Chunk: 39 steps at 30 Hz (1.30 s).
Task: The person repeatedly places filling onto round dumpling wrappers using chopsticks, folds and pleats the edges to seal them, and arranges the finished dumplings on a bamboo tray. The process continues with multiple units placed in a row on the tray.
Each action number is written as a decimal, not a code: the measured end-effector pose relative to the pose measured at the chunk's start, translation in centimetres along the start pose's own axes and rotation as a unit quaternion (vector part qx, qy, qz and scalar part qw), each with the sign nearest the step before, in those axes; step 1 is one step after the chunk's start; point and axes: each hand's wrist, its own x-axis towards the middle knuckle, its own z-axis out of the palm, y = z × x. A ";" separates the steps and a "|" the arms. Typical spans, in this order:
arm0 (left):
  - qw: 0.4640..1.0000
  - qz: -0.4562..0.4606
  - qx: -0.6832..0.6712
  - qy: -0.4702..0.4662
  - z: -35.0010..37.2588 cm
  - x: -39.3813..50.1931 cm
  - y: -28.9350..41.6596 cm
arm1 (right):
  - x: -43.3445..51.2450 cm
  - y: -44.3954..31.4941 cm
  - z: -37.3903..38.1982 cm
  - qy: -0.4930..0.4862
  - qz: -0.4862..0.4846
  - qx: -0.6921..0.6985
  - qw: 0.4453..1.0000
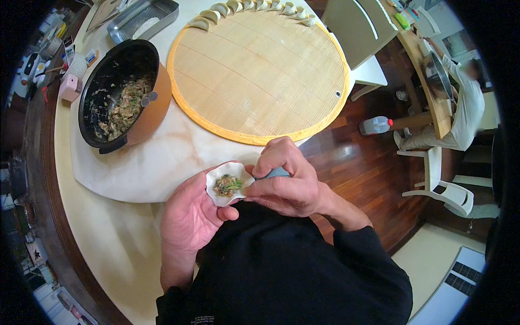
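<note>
A round dumpling wrapper (213,196) with a small mound of meat and green filling (228,185) lies on the fingers of my left hand (191,215), which bears it from below. The fingers of my right hand (286,178) pinch the wrapper's right edge, and a grey-blue utensil (277,172), partly hidden, is held in the same hand. Beyond my hands lies a round bamboo mat (260,77) with a yellow rim. Several folded dumplings (210,16) stand in an arc along its far edge. To the left, a tilted dark-lined pot (152,118) holds minced filling (122,109).
A metal tray (162,20) with a pale piece inside stands at the far left of the marble table (134,178). A pink box (70,87) is left of the pot. White chairs (367,73), a plastic jug (375,125) and a person (467,101) at a wooden counter are to the right.
</note>
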 end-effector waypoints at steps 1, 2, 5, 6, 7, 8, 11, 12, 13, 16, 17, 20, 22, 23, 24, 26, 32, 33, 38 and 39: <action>1.000 0.005 0.019 -0.016 0.0 0.1 0.0 | -0.1 -0.1 0.0 0.001 0.011 0.014 1.000; 0.998 0.005 0.054 -0.012 0.1 0.0 -0.1 | -0.1 -0.2 0.0 -0.002 0.029 0.041 0.999; 0.989 0.013 0.144 -0.014 0.6 -0.2 -0.3 | 0.2 -0.5 0.0 -0.008 0.071 0.101 0.992; 0.986 0.022 0.168 -0.012 0.8 -0.2 -0.5 | 0.4 -0.6 0.1 -0.010 0.080 0.110 0.991; 0.981 0.030 0.192 -0.010 1.0 -0.2 -0.6 | 0.6 -0.7 0.2 -0.011 0.088 0.116 0.989; 0.974 0.035 0.222 0.015 1.2 -0.3 -0.8 | 0.9 -0.7 0.2 -0.010 0.095 0.123 0.988; 0.954 0.048 0.289 0.058 1.8 -0.6 -1.2 | 1.5 -1.0 0.5 -0.010 0.110 0.135 0.985; 0.952 0.052 0.297 0.052 1.9 -0.5 -1.2 | 1.7 -1.0 0.6 -0.009 0.113 0.139 0.984; 0.951 0.057 0.300 0.045 1.9 -0.5 -1.2 | 1.9 -1.1 0.7 -0.009 0.117 0.142 0.983; 0.932 0.063 0.350 0.075 2.2 -0.7 -1.3 | 2.3 -1.2 1.0 -0.009 0.119 0.143 0.982; 0.931 0.063 0.353 0.069 2.3 -0.8 -1.3 | 2.4 -1.2 1.1 -0.013 0.128 0.150 0.980; 0.928 0.068 0.362 0.054 2.1 -1.0 -1.4 | 2.8 -1.4 1.2 -0.023 0.150 0.169 0.974; 0.925 0.073 0.369 0.048 1.7 -1.1 -1.3 | 3.0 -1.5 1.3 -0.029 0.162 0.182 0.969; 0.925 0.076 0.371 0.036 1.5 -1.1 -1.2 | 3.0 -1.7 1.3 -0.028 0.188 0.200 0.961; 0.925 0.076 0.372 0.025 1.2 -1.0 -1.0 | 2.9 -2.0 1.3 -0.027 0.219 0.221 0.950; 0.922 0.069 0.382 0.009 0.9 -1.0 -0.7 | 2.9 -2.1 1.4 -0.028 0.249 0.244 0.937; 0.939 0.076 0.333 0.031 1.3 -1.1 -1.3 | 2.5 -0.8 1.1 -0.100 0.197 0.199 0.955; 0.937 0.070 0.341 0.031 1.3 -1.1 -1.2 | 2.4 -0.7 1.1 -0.104 0.197 0.201 0.954; 0.930 0.081 0.358 0.025 1.3 -0.9 -1.5 | 2.1 -0.3 1.7 -0.090 0.152 0.192 0.965; 0.927 0.084 0.365 0.026 1.3 -0.9 -1.6 | 2.1 -0.3 1.7 -0.091 0.149 0.190 0.966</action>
